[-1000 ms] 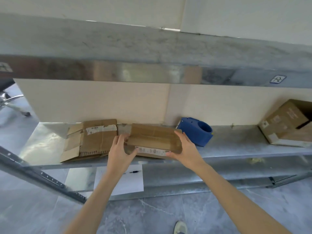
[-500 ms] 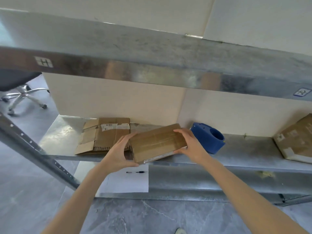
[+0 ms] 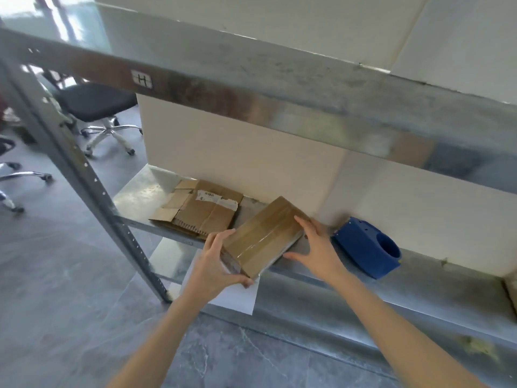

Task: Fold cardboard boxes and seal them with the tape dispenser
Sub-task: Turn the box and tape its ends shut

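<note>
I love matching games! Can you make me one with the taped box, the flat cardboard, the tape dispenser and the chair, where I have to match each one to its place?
Things:
1. taped box
2. flat cardboard
3. tape dispenser
4. office chair

Places:
A. on the shelf, to the right of both hands
B. standing on the floor
C. held between the left hand and the right hand
D. lying on the shelf, to the left of the hands

Pairs: 1-C, 2-D, 3-A, 4-B.
</note>
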Action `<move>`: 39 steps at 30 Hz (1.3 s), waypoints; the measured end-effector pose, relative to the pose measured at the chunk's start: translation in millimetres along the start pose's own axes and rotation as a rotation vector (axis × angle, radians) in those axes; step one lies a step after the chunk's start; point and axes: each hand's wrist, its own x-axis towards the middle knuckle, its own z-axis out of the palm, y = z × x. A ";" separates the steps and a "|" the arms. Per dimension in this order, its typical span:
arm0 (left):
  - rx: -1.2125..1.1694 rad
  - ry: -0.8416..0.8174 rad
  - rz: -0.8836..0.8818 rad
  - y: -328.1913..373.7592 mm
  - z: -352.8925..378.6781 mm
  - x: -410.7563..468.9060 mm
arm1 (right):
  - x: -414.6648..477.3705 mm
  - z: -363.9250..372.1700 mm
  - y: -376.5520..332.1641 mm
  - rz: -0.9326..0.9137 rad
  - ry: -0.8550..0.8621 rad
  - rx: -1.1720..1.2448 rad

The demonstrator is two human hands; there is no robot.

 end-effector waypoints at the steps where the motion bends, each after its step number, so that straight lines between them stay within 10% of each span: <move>1: -0.004 0.016 -0.020 2.9 4.4 -3.7 | -0.7 -1.0 -0.1 -0.009 -0.028 0.013; 19: -0.081 0.492 -0.227 66.4 113.3 -93.3 | -48.2 -28.2 32.5 -0.352 -0.530 0.149; 39: -0.220 0.630 -0.168 103.1 180.0 -35.6 | 3.4 -79.1 81.1 -0.420 -0.358 0.242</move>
